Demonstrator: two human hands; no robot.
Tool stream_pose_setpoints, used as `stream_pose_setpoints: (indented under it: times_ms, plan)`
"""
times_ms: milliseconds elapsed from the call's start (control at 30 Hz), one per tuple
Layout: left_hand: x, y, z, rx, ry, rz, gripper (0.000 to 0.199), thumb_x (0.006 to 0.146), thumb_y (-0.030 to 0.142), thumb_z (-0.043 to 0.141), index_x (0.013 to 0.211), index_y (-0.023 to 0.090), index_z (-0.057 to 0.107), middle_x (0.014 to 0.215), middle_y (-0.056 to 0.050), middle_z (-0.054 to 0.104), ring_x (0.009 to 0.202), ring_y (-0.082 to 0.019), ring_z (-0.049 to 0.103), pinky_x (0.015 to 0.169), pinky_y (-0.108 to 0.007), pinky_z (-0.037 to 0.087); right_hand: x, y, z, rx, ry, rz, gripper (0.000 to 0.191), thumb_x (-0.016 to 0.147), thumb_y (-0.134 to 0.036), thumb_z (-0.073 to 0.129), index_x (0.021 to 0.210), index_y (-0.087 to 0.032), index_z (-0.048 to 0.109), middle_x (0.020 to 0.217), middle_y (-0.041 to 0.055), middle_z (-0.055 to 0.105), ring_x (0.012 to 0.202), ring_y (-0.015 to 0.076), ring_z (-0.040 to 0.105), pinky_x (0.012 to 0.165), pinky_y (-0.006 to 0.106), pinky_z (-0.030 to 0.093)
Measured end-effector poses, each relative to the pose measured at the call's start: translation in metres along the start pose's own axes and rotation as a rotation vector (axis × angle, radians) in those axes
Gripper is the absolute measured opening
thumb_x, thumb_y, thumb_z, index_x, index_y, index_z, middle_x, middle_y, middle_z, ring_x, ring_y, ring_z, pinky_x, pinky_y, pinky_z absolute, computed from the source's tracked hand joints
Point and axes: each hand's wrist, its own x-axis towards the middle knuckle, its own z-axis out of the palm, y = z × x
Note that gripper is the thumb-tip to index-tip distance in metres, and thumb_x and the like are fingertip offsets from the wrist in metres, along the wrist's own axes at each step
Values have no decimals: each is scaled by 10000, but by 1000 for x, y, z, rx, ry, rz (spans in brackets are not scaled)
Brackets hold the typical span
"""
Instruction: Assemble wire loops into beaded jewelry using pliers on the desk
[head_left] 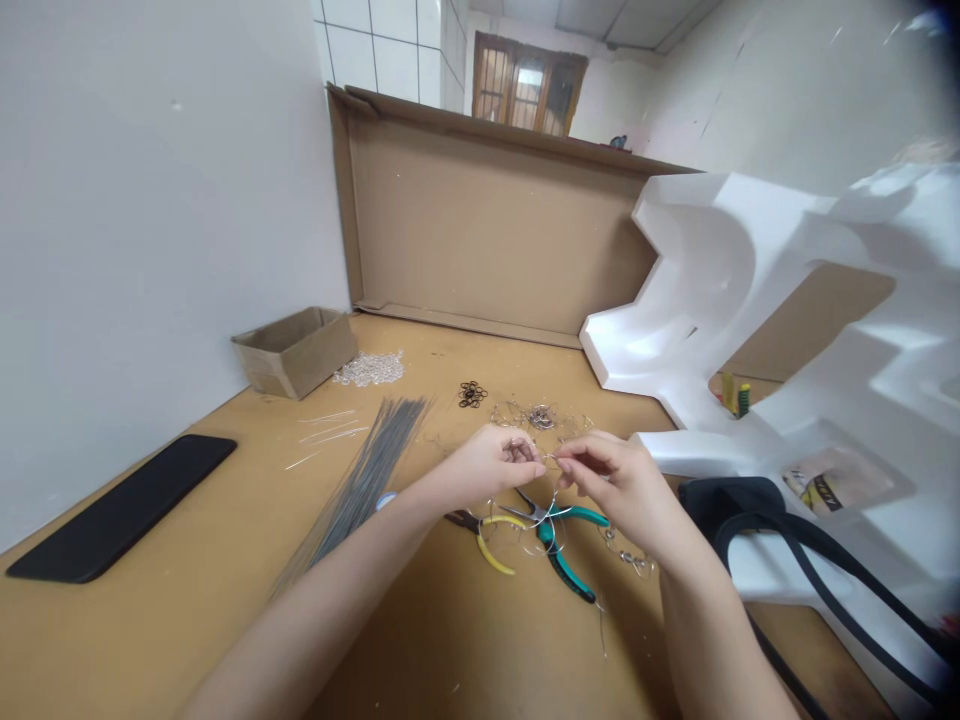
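Observation:
My left hand (510,466) and my right hand (611,478) meet over the middle of the table, fingertips nearly touching. Both are closed in a pinch on a thin silvery wire (553,510), which hangs in loose loops below them. Beneath the hands lie pliers with teal handles (564,568) and a tool with yellow handles (495,545); its head is partly hidden by my left arm. A bundle of straight grey wires (375,470) lies to the left. Just beyond my fingers is a tangle of bent wire and small rings (541,416).
Black rings (472,394) and a pile of clear small pieces (371,368) lie farther back, beside a small cardboard box (296,352). At left is a flat black slab (124,508). White foam (705,260) and a black strap (825,575) border the right. A cardboard wall (495,230) stands behind.

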Motion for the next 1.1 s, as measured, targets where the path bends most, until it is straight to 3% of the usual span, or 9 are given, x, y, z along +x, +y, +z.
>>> stream_pose_setpoints:
  times_ms: [200,533,733,933,1100]
  plan:
    - [3,-5,1,-20,45,32,130,704,266,611,704,138,595,605,33,507,583,-88,443,556,-206,355,3,-4,-1,-41,-9,-15,101,818,-241,550,801,-210,645,784,23,652,708,151,591,645,289,454]
    - [-1,-6,3,62,25,75,135,729,274,572,743,148,618,605,33,504,575,-88,419,544,-207,320,2,0,-1,225,-105,107,118,834,-286,529,825,-186,591,701,9,630,643,132,587,609,270,472]
    - [-1,-4,-3,-13,-94,47,136,733,279,590,729,143,593,601,41,473,576,-82,407,555,-209,327,2,-1,-3,119,-82,85,144,826,-323,547,813,-192,606,673,-6,598,588,112,523,543,244,419]
    - [0,-3,-6,-8,-48,14,153,716,283,625,766,141,598,692,8,554,655,-107,479,630,-238,387,2,1,0,74,-31,67,129,816,-302,547,793,-191,610,668,-4,588,603,120,522,549,247,421]
    - [-7,4,-13,17,-8,-5,276,696,312,657,917,155,609,861,-33,598,776,-139,532,720,-273,432,1,-2,1,14,-3,39,87,801,-239,546,783,-195,619,675,-8,600,601,116,521,552,243,412]
